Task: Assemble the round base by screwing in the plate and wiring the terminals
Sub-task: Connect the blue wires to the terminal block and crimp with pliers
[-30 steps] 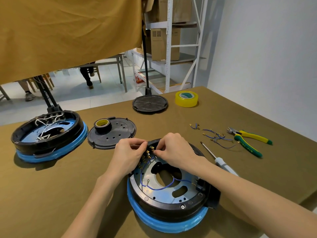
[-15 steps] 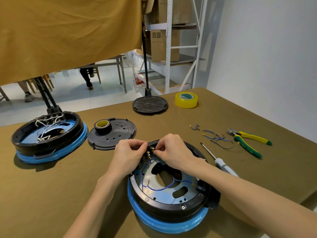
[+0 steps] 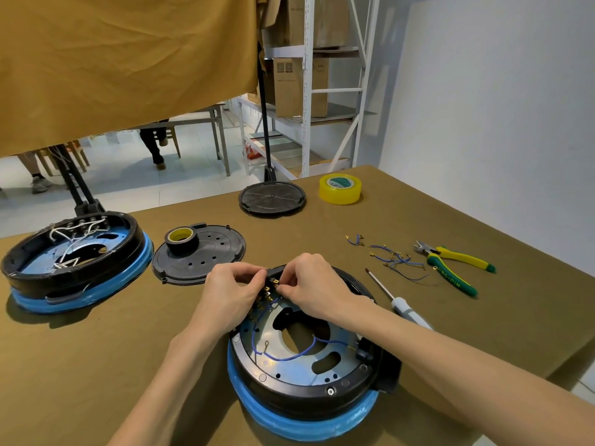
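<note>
The round base [image 3: 306, 391], black with a blue rim, lies in front of me with a metal plate [image 3: 283, 365] inside it. A blue wire [image 3: 289, 357] runs across the plate towards the brass terminals [image 3: 269, 289] at the far edge. My left hand [image 3: 230, 296] and my right hand [image 3: 314, 288] meet over those terminals, fingers curled. Each pinches something small at the terminal block; I take it for a wire end, and the fingertips hide it.
A screwdriver [image 3: 397, 304] lies right of the base, then loose blue wires [image 3: 392, 257] and yellow-green pliers [image 3: 454, 263]. A black cover [image 3: 211, 259] carrying a tape roll [image 3: 181, 239], a second wired base [image 3: 75, 255], a black disc [image 3: 272, 197] and yellow tape [image 3: 339, 188] lie farther back.
Both hands stay at the terminals with only slight finger movement. The base and the tools have not moved.
</note>
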Available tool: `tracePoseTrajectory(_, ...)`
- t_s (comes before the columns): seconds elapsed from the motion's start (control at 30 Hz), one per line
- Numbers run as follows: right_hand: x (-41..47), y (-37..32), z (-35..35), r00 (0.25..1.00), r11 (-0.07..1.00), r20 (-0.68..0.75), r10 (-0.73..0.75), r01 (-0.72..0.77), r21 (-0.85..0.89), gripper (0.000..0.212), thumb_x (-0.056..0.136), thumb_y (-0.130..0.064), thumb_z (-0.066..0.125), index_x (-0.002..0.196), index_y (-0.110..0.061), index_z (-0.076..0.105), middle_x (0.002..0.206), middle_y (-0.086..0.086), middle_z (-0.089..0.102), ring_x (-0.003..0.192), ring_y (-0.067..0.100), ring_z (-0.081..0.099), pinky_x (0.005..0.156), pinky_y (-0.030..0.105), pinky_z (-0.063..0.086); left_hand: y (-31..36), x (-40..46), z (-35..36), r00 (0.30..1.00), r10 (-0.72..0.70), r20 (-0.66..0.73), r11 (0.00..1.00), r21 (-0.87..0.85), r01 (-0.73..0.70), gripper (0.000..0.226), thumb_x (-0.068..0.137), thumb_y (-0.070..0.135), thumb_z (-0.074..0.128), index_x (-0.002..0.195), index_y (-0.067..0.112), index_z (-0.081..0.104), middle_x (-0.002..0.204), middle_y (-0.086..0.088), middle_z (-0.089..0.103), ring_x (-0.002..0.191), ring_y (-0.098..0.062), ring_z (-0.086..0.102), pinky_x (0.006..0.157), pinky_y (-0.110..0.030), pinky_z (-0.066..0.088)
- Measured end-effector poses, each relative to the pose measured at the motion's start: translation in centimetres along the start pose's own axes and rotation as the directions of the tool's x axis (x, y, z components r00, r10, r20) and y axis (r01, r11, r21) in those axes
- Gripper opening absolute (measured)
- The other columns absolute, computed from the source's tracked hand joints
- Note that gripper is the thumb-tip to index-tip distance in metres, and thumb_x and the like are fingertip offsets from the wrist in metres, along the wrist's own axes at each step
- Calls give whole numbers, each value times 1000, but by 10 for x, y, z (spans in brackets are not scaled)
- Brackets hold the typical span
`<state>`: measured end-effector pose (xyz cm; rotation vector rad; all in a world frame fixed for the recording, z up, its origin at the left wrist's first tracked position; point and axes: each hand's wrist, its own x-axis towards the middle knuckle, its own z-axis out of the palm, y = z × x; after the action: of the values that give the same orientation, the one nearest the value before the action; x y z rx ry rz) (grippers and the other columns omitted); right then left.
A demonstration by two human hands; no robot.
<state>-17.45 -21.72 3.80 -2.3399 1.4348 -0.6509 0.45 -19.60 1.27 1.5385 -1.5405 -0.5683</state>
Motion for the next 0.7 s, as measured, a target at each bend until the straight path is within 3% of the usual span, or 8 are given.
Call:
tracePoseTrajectory(0.07,1,1,-7,1000,999,15,-27,28,-34,15,92,-29,74,98,-17,81,86,0,76,77,15,69,70,33,58,4,-2,0,1000,1,-10,998,60,-1,15,98,32,68,103,27,81,86,19,74,82,6,67,69,-17,52)
tracePoseTrajectory(0.13,1,10,-19,999,999,-28,-41,42,32,15,92,-29,73,93,-17,82,81,-5,75,72,6,66,68,24,56,8,-2,-1,1000,21,-10,990,141,-19,16,98,36,67,103,31,81,85,21,73,82,3,68,71,-26,58)
tracePoseTrajectory(0.23,5,42,-43,959,991,-283,16,21,129,10,91,-23,73,87,-19,82,74,-15,70,71,-5,65,66,6,48,12,-1,0,1000,6,19,982,189,-9,15,98,38,67,103,32,80,85,20,73,84,0,69,78,-34,61)
tracePoseTrajectory(0.27,8,59,-51,933,992,-350,77,-36,123,10,91,-22,72,88,-20,81,75,-14,70,72,-3,66,69,9,50,13,0,2,1000,1,28,977,212,-7,16,98,37,67,104,30,79,87,17,74,87,-4,70,80,-36,61)
tracePoseTrajectory(0.33,14,98,-60,887,971,-398,236,-232,60,11,93,-21,68,95,-19,80,89,-6,74,83,9,69,77,29,58,16,1,8,999,25,22,964,265,-30,17,97,34,68,107,25,79,90,12,75,91,-11,70,82,-36,59)
tracePoseTrajectory(0.43,17,145,-58,885,870,-226,406,-450,-201,24,99,-26,62,115,-15,76,117,10,70,107,27,66,95,46,55,18,6,16,999,49,5,985,164,-49,18,97,29,70,108,20,80,86,18,73,84,2,68,68,-15,51)
tracePoseTrajectory(0.53,15,166,-53,903,816,-211,375,-429,-387,26,100,-33,62,114,-18,77,118,10,69,112,29,59,98,45,51,14,9,19,999,52,13,994,96,-53,18,96,27,72,108,18,81,85,26,69,84,17,63,62,-2,45)
tracePoseTrajectory(0.7,15,167,-56,911,865,-242,333,-398,-306,18,100,-31,64,110,-21,76,111,3,73,111,26,56,99,44,45,9,10,21,997,77,2,994,80,-77,18,96,28,71,109,20,81,86,28,69,86,21,61,64,1,44)
